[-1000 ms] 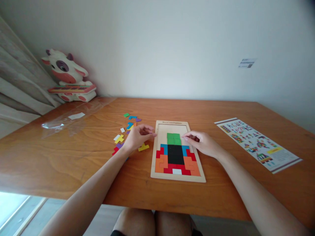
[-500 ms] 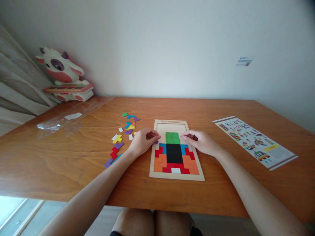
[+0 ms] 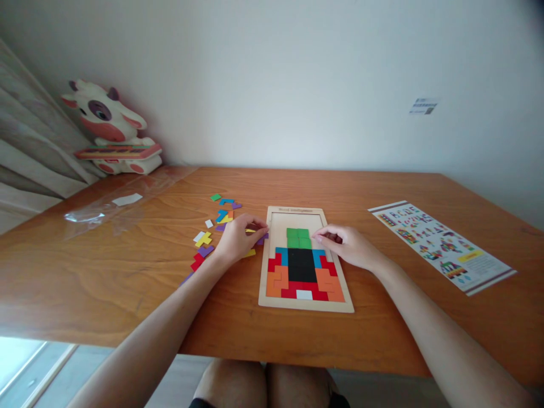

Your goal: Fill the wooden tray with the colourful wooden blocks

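Observation:
My left hand (image 3: 240,238) is just left of the wooden puzzle tray (image 3: 306,306), thumb and fingers closed on a purple puzzle piece (image 3: 262,240) by the tray's left edge. Over the tray's right side, my right hand (image 3: 346,243) has thumb and forefinger brought together beside the green pieces (image 3: 298,238); anything between the tips is hidden. Below the green lies a black block (image 3: 301,266). Blue, red, orange and white pieces surround it on the sides and along the bottom. Bare wood shows in the tray's upper part.
Loose coloured pieces (image 3: 204,239) are scattered left of the tray, some partly behind my left hand. A printed pattern sheet (image 3: 442,246) lies at right. Clear plastic wrapping (image 3: 106,212) and a cow-shaped toy keyboard (image 3: 114,133) are at the far left of the wooden table (image 3: 140,283).
My left hand has drawn back leftward from over the tray, and the purple piece has shifted with it. More yellow shows beside that hand. My right hand stays nearly where it was.

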A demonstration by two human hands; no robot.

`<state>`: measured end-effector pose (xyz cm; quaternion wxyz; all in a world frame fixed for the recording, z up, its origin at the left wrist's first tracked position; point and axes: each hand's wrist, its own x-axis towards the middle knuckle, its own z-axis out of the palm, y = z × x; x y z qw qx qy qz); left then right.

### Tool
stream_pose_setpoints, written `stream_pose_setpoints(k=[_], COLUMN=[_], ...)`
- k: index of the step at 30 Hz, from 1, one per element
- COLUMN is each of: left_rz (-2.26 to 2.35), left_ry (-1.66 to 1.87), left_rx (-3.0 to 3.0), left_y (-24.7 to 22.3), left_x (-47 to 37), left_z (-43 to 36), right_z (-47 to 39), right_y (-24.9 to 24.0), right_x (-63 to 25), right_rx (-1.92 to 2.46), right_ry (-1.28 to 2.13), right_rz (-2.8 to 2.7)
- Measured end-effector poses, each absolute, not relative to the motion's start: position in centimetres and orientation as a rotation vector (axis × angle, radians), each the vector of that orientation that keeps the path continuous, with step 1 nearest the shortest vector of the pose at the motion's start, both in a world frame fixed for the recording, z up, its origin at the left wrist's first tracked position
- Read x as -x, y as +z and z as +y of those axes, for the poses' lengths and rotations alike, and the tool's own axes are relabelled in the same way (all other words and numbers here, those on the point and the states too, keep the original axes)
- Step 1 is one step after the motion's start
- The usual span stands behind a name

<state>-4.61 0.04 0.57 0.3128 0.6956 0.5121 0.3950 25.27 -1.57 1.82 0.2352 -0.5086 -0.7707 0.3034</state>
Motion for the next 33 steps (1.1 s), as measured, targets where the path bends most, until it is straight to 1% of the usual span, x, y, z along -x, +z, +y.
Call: stream_pose_setpoints(k=[9,13,17,22,26,31,33], left_rz=[1.546,1.768,1.981,1.972,2.045,2.226,2.198], left_ry=[0.962,0.880,0.759,0.491,0.268,0.221,0.237], left_rx=[-2.306,-2.508,-2.471,-2.414,-2.401,-2.396,-2.409], left_y=[0.7,0.9,0.5,-0.4,-0.2,0.9,1.0], left_x=[7.4,8.4,10.3,12.5,12.5,11.8,11.9], left_z=[1.1,1.5,2.5,4.0,4.0,3.1,3.0], right_z=[-1.3,-1.4,-1.4,-1.4,-1.4,-1.5,-1.5], right_y=[1.2,1.3,1.2,1.0,1.2,1.4,1.3], right_x=[-25.5,-25.5,-25.5,-25.5,-25.5,-25.3,-25.3], right_rx=[1.369,1.371,1.366,1.369,1.373,1.389,1.385], right_ry=[0.808,0.814,0.816,0.812,0.813,0.816,0.810], right_rz=[-2.127,-2.115,-2.112,-2.113,-2.113,-2.109,-2.108])
